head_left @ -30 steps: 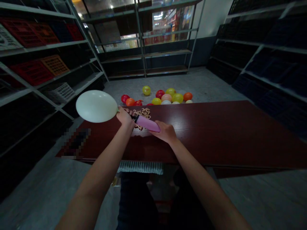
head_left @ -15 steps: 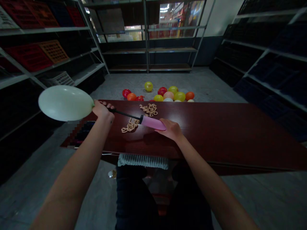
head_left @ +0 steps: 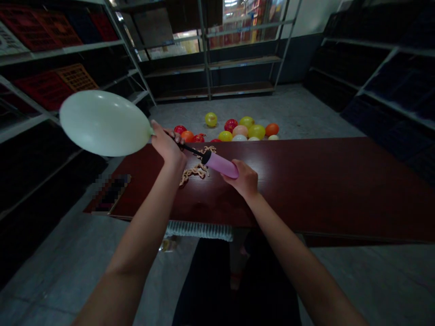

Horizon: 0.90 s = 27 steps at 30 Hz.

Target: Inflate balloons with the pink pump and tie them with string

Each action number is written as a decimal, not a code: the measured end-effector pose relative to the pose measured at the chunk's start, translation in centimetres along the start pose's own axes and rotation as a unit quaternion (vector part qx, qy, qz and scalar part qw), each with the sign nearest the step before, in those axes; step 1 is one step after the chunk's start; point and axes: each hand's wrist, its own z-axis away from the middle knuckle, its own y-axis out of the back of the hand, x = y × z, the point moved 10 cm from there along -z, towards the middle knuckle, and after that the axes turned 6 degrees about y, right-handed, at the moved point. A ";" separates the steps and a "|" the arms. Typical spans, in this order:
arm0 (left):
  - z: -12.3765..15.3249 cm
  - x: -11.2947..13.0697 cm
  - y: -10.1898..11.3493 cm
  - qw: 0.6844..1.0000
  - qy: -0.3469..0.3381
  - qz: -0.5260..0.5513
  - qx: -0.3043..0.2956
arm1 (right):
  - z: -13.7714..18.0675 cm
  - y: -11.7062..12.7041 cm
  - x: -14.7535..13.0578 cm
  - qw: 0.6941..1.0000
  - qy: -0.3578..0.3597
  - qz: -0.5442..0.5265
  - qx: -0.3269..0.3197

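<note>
My left hand (head_left: 169,142) is closed around the neck of a pale green, inflated balloon (head_left: 105,123) and the end of a pump's black rod. The balloon sticks out to the left, tilted slightly. My right hand (head_left: 243,177) grips the pink barrel of the balloon pump (head_left: 220,164), which slants down to the right above the table. The pump's nozzle is hidden by my left fingers. Beneath the pump, tan loop-shaped pieces (head_left: 195,172) lie in two loose clusters on the dark red table (head_left: 306,181).
Several inflated balloons (head_left: 256,131) in red, orange, yellow and white lie on the floor beyond the table. Metal shelves (head_left: 243,64) stand at the back, with crates (head_left: 76,77) on the left rack. A ribbed, pale blue cloth (head_left: 200,230) hangs at the table's near edge.
My left hand has moved right and up, closer to my right hand, carrying the balloon. Less of the black rod shows between hand and barrel. The balloon looks somewhat larger.
</note>
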 end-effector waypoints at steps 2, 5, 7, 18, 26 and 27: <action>1.8 -2.4 -1.6 1.000 0.016 -0.010 -0.018 | 0.0 0.3 0.3 1.000 -0.012 0.000 0.012; 4.0 -5.2 -3.4 0.998 0.029 -0.029 -0.049 | 0.1 0.7 0.6 0.999 -0.029 -0.004 0.026; 4.9 -5.9 -4.3 0.997 0.021 -0.037 -0.066 | 0.2 0.9 0.9 0.999 -0.041 -0.005 0.035; 2.3 -6.1 1.0 0.996 0.086 -0.030 0.004 | 0.4 0.1 -1.6 0.998 0.041 0.037 0.009; -1.9 -2.1 11.2 0.980 0.126 -0.019 0.152 | 1.1 0.7 -6.3 0.972 0.198 0.093 -0.088; -2.6 -1.2 12.1 0.979 0.124 -0.019 0.159 | 1.2 1.1 -6.7 0.968 0.208 0.100 -0.095</action>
